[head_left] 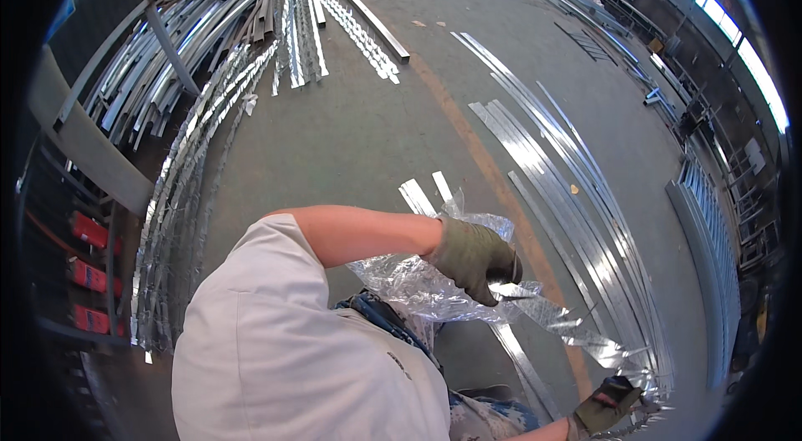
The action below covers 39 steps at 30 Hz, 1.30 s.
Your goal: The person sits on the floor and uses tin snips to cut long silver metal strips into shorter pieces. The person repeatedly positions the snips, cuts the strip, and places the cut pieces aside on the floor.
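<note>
My left hand (478,261), in an olive work glove, reaches across in front of my body with its fingers curled closed. It grips crinkled clear plastic film (409,284), which bunches below and behind the wrist. From its fingertips a shiny strip with jagged edges (568,326) runs down to the right; I cannot tell whether it is film alone or film over metal. At the lower right my gloved right hand (608,405) is closed on this strip's far end, its fingertips partly hidden. Flat metal strips (522,366) lie on the floor beneath the film.
Long flat metal strips (576,215) lie on the floor to the right, beyond an orange floor line (468,128). Film-wrapped lengths (180,182) stretch along the left, near a rack of metal profiles (159,65). Red boxes (88,276) stand at far left. Grey slatted panels (706,249) rest at right.
</note>
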Motion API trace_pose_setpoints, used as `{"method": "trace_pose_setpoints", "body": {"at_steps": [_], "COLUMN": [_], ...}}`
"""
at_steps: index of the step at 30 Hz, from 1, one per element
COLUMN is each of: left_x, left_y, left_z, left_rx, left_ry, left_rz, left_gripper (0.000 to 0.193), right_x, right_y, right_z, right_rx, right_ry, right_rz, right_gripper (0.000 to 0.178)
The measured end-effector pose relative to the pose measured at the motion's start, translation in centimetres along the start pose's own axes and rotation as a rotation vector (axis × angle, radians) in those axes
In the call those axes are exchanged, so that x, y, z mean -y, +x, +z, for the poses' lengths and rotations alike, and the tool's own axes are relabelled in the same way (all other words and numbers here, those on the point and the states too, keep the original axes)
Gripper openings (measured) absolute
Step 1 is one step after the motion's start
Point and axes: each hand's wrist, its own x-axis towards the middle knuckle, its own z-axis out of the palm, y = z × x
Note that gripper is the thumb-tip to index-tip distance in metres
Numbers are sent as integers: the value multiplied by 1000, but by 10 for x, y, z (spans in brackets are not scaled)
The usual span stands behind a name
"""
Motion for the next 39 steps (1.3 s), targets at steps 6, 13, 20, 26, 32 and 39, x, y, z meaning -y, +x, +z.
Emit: {"method": "trace_pose_setpoints", "body": {"at_steps": [6, 13, 20, 26, 32, 39], "left_x": [23, 78, 147, 191, 223, 239], "left_y": [-56, -127, -197, -226, -241, -239], "left_z": [-18, -15, 56, 107, 171, 182], "left_rx": [-201, -434, -697, -892, -1255, -1648], "left_ry": [-227, -294, -623, -817, -745, -59], "left_rz": [3, -115, -202, -321, -356, -345], "left_gripper": [56, 57, 55, 53, 66, 58], "right_x": [-47, -146, -270, -377, -458, -533], "right_y": [44, 25, 20, 5, -39, -65], "right_z": [94, 238, 323, 375, 430, 496], "right_rx": [246, 401, 526, 605, 803, 854], "right_ry": [-761, -828, -729, -631, -557, -486], "right_rz": [-566, -356, 102, 387, 626, 815], "right_gripper": [43, 51, 41, 34, 20, 15]}}
